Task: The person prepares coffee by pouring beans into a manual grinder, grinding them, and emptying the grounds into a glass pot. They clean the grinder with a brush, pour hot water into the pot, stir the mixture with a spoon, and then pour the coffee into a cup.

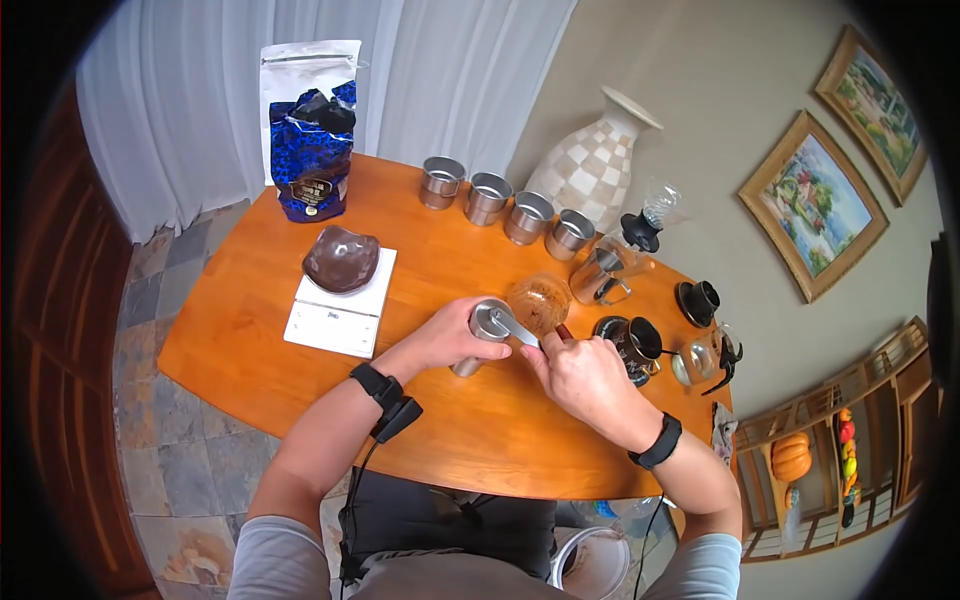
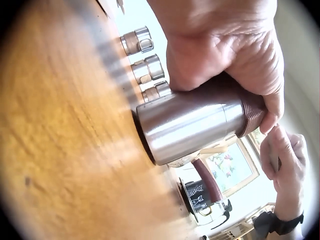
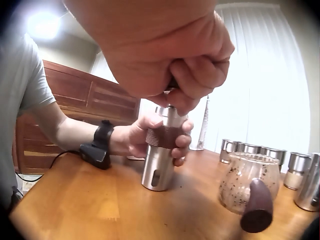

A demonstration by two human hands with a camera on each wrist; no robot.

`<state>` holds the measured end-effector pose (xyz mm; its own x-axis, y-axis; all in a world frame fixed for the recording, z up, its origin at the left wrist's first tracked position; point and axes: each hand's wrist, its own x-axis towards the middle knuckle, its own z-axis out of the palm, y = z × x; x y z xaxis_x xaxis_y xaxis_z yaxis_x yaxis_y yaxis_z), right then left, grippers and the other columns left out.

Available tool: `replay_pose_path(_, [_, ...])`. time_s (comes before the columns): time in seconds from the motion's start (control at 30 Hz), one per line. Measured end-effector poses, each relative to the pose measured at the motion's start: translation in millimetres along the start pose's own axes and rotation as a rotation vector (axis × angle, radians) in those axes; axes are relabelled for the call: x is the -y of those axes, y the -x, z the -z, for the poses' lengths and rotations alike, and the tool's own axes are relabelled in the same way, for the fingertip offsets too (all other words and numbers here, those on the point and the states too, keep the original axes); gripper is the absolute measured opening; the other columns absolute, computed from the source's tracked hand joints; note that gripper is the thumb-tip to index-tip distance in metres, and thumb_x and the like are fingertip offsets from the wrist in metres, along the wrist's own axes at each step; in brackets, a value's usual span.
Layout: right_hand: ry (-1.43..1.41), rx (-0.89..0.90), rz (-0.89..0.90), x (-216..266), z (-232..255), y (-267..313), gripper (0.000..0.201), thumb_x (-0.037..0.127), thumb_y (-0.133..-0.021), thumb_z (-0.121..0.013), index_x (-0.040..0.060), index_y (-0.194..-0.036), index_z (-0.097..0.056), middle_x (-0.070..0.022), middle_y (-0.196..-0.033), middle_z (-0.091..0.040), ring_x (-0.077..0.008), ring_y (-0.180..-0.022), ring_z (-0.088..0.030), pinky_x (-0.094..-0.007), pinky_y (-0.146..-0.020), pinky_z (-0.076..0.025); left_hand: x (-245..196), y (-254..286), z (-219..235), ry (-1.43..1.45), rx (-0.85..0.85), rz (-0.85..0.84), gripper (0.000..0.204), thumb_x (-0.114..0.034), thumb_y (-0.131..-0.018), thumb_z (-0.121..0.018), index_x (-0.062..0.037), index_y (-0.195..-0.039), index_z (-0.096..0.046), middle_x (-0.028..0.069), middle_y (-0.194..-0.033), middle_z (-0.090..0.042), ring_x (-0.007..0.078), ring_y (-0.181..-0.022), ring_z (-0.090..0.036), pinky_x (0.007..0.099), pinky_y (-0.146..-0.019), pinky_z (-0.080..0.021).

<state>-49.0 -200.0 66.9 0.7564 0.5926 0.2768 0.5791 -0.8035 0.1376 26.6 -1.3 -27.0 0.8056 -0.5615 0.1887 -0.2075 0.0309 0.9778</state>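
A steel hand coffee grinder (image 1: pixel 466 367) with a brown ribbed band stands upright on the wooden table near its front. My left hand (image 1: pixel 447 332) grips it around the band, fingers and thumb wrapped about the upper body. From its top a metal crank (image 1: pixel 518 328) reaches to the right. My right hand (image 1: pixel 595 378) holds the crank's outer end, fingers curled around it and hiding the knob. In the right wrist view, a slot shows low on the grinder's body (image 3: pixel 158 167). Just beyond the crank sits a glass pot (image 3: pixel 250 165) with a brown handle and dark specks inside.
A brown bowl (image 1: pixel 341 260) rests on a white scale (image 1: pixel 375 310) at the left, with a blue-and-white bag (image 1: pixel 312 150) behind. Several steel cups (image 1: pixel 487 198) line the back. A steel pitcher (image 1: pixel 590 278), black cup (image 1: pixel 635 345) and glass server (image 1: pixel 692 365) stand at the right.
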Motion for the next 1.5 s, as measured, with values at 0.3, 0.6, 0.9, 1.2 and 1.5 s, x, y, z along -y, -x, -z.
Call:
replay_pose_path(0.3, [-0.004,0.004,-0.084,11,-1,5,0.04,0.033,-0.094,-0.058,-0.0003,-0.073,-0.059,-0.0152,-0.049,-0.057,-0.0316,-0.043,-0.06,-0.0404,-0.043,-0.049,-1,-2,-2,-0.001,-0.094,-0.029,0.042,-0.018,-0.068,-0.081,-0.0036,-0.103,-0.062,0.0019,-0.087,-0.065,0.011,-0.08,-0.059,0.0272,-0.074,-0.048])
replay_pose_path(0.6, [-0.081,-0.123,0.663,10,14,19,0.038,0.034,-0.085,-0.068,0.0005,-0.103,-0.063,-0.0014,-0.06,-0.048,-0.0164,-0.055,-0.054,-0.028,-0.049,-0.044,8,1,11,0.06,0.269,-0.042,0.036,-0.008,-0.063,-0.079,-0.0048,-0.095,-0.063,0.0022,-0.09,-0.067,0.0113,-0.084,-0.062,0.0268,-0.076,-0.051])
replay_pose_path(0.9, [-0.138,-0.213,0.888,16,-4,5,0.028,0.023,-0.082,-0.068,0.0091,-0.066,-0.05,-0.0002,-0.053,-0.042,-0.0142,-0.048,-0.05,-0.0279,-0.043,-0.039,-3,5,2,0.038,0.295,-0.018,0.035,-0.015,-0.064,-0.08,-0.0045,-0.093,-0.062,0.0015,-0.084,-0.064,0.0105,-0.077,-0.057,0.0269,-0.071,-0.048])
replay_pose_path(1.2, [-0.261,-0.293,0.725,47,-13,-17,0.026,0.017,-0.079,-0.068,0.0065,-0.064,-0.051,-0.0023,-0.05,-0.044,-0.0178,-0.044,-0.051,-0.0317,-0.04,-0.04,1,-3,-13,-0.021,0.105,-0.081,0.025,-0.006,-0.069,-0.075,-0.0025,-0.09,-0.062,0.0021,-0.082,-0.065,0.0102,-0.076,-0.06,0.0263,-0.071,-0.05])
replay_pose_path(1.5, [-0.252,-0.215,0.529,74,-18,-48,0.027,0.023,-0.087,-0.063,0.0036,-0.07,-0.056,-0.0079,-0.052,-0.055,-0.0231,-0.047,-0.06,-0.0356,-0.042,-0.045,-8,1,-15,0.104,0.087,0.07,0.028,-0.014,-0.073,-0.073,-0.0037,-0.097,-0.063,0.0042,-0.086,-0.064,0.0112,-0.077,-0.056,0.0287,-0.071,-0.047])
